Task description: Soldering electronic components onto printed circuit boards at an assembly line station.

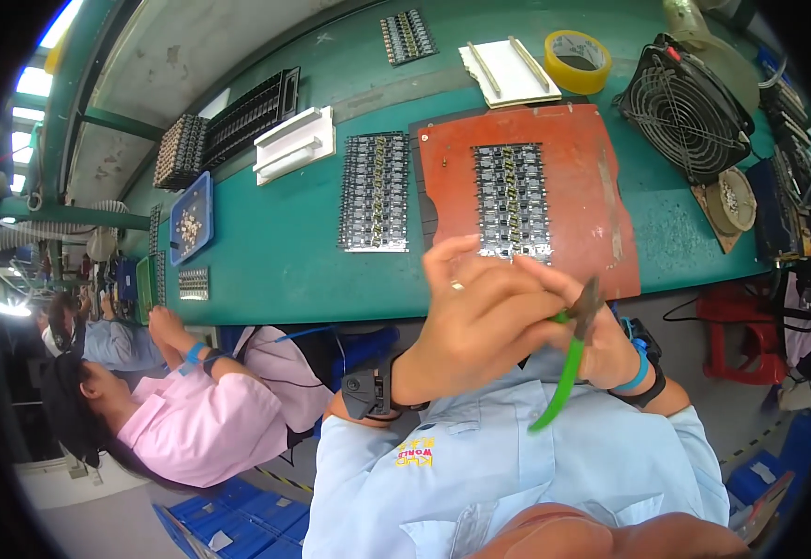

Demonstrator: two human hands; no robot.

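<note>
Just over the near edge of the orange-red mat [587,200], your two hands come together in front of your light blue shirt [517,447]. Your right hand [603,354] holds the green-handled pliers [569,377], their metal head up beside your fingers and one handle hanging down toward your shirt. Your left hand [489,312], wearing a ring, has its fingers curled in toward the right; its fingertips are hidden, so you cannot tell from this view whether they pinch anything. A blue band [631,380] circles your right wrist, and a black device [366,393] is strapped at your left.

Beyond your fingers, a circuit board panel [513,191] lies flat on the mat, its near end just past your fingertips. A second panel [375,191] lies left of the mat on the green table [275,233], and a smaller one [408,37] sits at the back. Also behind the mat are a white fixture with two rails [508,70] and a yellow tape roll [578,62]. To the right stand a black fan [690,112] and a bowl of small parts [744,223]. Far left, a blue tray [206,216] holds pale bits, near a co-worker in pink [205,419].
</note>
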